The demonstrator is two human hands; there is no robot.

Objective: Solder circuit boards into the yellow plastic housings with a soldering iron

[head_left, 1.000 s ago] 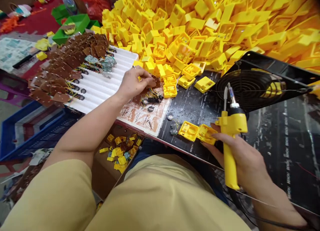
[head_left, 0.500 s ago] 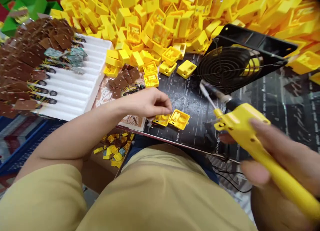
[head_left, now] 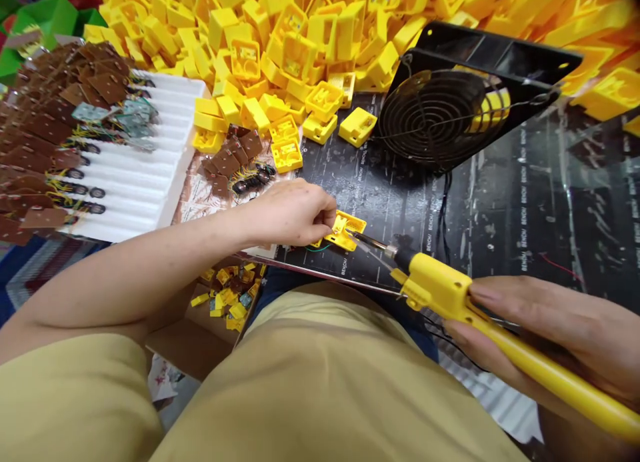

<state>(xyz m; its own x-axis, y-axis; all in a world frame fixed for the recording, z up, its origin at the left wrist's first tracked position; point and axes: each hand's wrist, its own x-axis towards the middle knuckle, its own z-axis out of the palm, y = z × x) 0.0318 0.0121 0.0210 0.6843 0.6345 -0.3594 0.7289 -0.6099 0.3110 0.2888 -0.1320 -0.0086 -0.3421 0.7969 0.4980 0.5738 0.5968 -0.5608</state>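
My right hand [head_left: 545, 329] is wrapped round a yellow soldering iron [head_left: 445, 289] with a thin feed tube beside its barrel. The iron's tip reaches into a small yellow plastic case [head_left: 356, 239] lying open side up on the black bench mat. My left hand [head_left: 300, 212] is closed in a pinch at the left edge of that case; what sits between its fingertips is hidden. A thin green wire [head_left: 323, 248] curves out below these fingers. A second yellow case is mostly covered by my left hand.
A black fan [head_left: 430, 119] stands tilted behind the case. Heaped yellow cases [head_left: 280, 55] fill the back. On the left, brown circuit boards [head_left: 45, 122] lie on a white ridged foam tray [head_left: 165, 142]. A cardboard box [head_left: 193, 342] with yellow parts sits below the bench edge.
My right hand has brought the soldering iron left and down, so its tip is now inside the yellow case. My left hand stays pinched beside the case. The view has shifted slightly.
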